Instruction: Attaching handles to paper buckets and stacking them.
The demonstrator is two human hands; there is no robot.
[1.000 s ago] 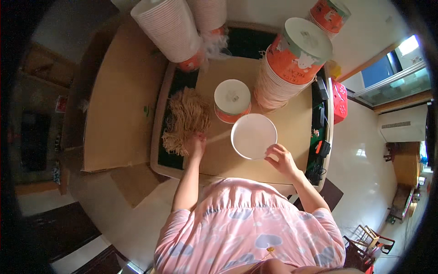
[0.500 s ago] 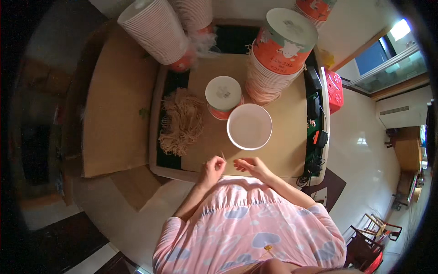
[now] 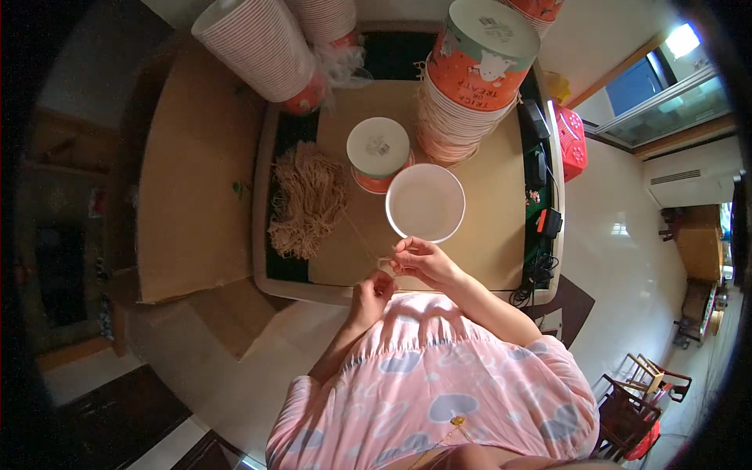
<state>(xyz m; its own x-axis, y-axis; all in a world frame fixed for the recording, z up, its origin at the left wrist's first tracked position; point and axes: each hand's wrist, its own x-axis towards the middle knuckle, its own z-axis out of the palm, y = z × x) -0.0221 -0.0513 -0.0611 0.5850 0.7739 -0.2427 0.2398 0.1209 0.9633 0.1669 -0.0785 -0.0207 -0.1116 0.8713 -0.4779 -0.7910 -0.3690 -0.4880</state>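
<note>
My left hand (image 3: 373, 298) is closed at the table's near edge, fingers pinched on a thin beige cord (image 3: 360, 237). Just above and to its right, my right hand (image 3: 427, 263) also pinches at the cord, its fingertips close to those of the left. An open white paper bucket (image 3: 425, 204) stands upright right beyond my right hand, touching neither hand. To the left lies a loose bundle of beige cords (image 3: 307, 200). Behind the open bucket, an orange bucket (image 3: 379, 149) sits upside down with its pale base up.
A tall stack of orange printed buckets (image 3: 484, 66) with cords hanging at its side rises at the back right. Plastic-wrapped bucket stacks (image 3: 258, 51) lean at the back left. Cables and black adapters (image 3: 551, 223) line the table's right edge. A cardboard sheet (image 3: 196, 188) stands left.
My right hand has moved up and left, close to the left hand, and now pinches the cord. The left hand has dropped slightly. The whole view has shifted a little.
</note>
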